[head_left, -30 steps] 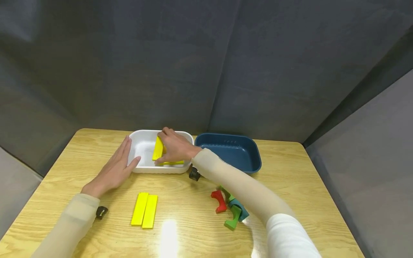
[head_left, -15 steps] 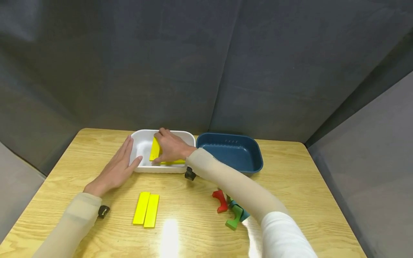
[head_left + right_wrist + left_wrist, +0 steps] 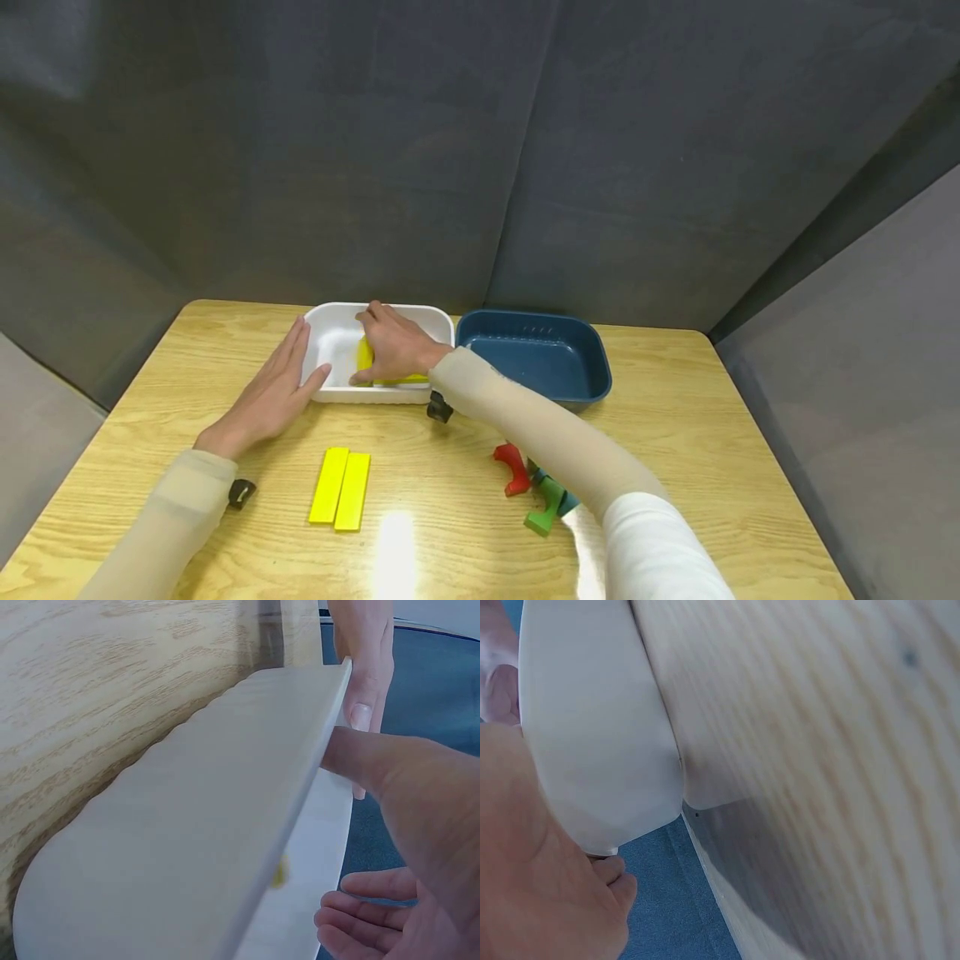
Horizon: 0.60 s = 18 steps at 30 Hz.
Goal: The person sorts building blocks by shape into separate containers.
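My right hand (image 3: 401, 342) reaches into the white tray (image 3: 330, 396) at the table's back. It holds a yellow plank (image 3: 365, 354) lengthwise between thumb and fingers, low in the tray; the hand hides part of the plank. Another yellow plank (image 3: 408, 379) lies along the tray's near wall, partly covered. My left hand (image 3: 266, 392) rests with straight fingers against the tray's left end, thumb over the near rim. In the right wrist view, the tray's side wall (image 3: 172, 795) hides most of the inside. The left wrist view shows my left palm (image 3: 540, 877) beside the tray.
A dark blue tray (image 3: 600, 367) stands just right of the white one. Two yellow planks (image 3: 340, 487) lie side by side nearer on the table. To their right are a red arch block (image 3: 512, 468), a green one (image 3: 546, 506) and a blue piece (image 3: 567, 503), partly behind my forearm.
My right hand has shifted slightly left and lowered the yellow plank deeper into the white tray. The left hand keeps its place against the tray.
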Each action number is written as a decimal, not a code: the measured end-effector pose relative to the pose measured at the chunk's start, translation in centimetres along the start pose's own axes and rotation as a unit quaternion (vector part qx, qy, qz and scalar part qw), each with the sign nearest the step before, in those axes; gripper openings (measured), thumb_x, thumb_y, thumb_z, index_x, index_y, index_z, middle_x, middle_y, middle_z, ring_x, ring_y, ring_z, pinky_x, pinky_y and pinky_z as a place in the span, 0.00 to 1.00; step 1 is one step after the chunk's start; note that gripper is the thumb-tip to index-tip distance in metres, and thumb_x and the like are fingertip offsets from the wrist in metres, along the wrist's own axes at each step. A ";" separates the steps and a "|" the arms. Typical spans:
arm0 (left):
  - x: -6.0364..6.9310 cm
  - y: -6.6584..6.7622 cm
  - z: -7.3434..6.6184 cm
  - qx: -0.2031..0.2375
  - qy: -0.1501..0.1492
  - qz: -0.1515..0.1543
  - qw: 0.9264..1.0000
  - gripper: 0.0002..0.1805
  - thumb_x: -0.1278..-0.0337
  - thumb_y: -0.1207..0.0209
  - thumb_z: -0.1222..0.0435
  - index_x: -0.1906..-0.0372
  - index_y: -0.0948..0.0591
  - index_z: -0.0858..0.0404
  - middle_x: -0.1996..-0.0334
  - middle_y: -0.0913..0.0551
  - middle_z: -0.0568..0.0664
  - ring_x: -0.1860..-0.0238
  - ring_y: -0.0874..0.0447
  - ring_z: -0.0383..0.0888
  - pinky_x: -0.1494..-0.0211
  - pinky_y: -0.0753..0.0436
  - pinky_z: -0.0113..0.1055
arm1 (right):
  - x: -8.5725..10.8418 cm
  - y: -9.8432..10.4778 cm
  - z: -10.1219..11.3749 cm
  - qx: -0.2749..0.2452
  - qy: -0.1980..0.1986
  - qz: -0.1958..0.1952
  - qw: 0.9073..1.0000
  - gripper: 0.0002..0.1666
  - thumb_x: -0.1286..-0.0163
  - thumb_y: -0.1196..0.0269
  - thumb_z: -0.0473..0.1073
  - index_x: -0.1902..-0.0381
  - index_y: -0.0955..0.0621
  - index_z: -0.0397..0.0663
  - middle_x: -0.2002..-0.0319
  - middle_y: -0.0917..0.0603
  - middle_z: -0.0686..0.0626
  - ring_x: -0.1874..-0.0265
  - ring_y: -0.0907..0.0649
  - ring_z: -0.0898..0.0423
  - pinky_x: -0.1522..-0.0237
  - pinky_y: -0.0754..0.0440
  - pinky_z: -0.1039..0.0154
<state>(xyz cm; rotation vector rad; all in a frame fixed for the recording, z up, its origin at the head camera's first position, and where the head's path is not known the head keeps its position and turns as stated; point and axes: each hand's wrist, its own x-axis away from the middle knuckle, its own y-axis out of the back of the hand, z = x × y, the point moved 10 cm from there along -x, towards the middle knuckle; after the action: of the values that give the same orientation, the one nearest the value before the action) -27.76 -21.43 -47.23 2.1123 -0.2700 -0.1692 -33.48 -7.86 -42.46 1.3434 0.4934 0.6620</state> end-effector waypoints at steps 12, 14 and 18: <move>0.0 0.2 0.0 0.000 0.002 -0.003 1.000 0.49 0.15 0.59 0.40 0.13 0.68 0.63 0.13 0.76 0.52 0.13 0.66 0.64 0.16 0.52 0.68 | 0.7 0.6 -0.6 -0.001 -0.013 -0.015 1.000 0.51 0.29 0.30 0.67 0.21 0.30 0.43 0.34 0.25 0.46 0.44 0.24 0.55 0.33 0.21 0.64; 0.0 0.1 0.1 0.001 0.003 -0.002 1.000 0.49 0.15 0.59 0.40 0.13 0.68 0.63 0.13 0.76 0.52 0.13 0.67 0.64 0.16 0.52 0.68 | 1.0 0.8 -0.7 -0.003 -0.011 -0.017 1.000 0.50 0.28 0.30 0.67 0.21 0.29 0.43 0.35 0.24 0.46 0.45 0.24 0.55 0.34 0.20 0.65; -0.1 -0.1 0.2 0.000 0.003 -0.002 1.000 0.49 0.15 0.59 0.40 0.13 0.68 0.63 0.13 0.76 0.51 0.13 0.66 0.64 0.16 0.52 0.68 | 1.7 1.1 -1.0 -0.016 -0.013 -0.020 1.000 0.49 0.28 0.31 0.66 0.21 0.29 0.43 0.35 0.24 0.46 0.45 0.23 0.55 0.37 0.19 0.65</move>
<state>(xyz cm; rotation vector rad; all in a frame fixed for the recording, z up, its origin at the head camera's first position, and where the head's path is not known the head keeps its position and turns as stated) -27.85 -21.50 -47.40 2.1132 -0.2618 -0.1650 -33.04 -5.86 -41.47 1.3065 0.4852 0.6179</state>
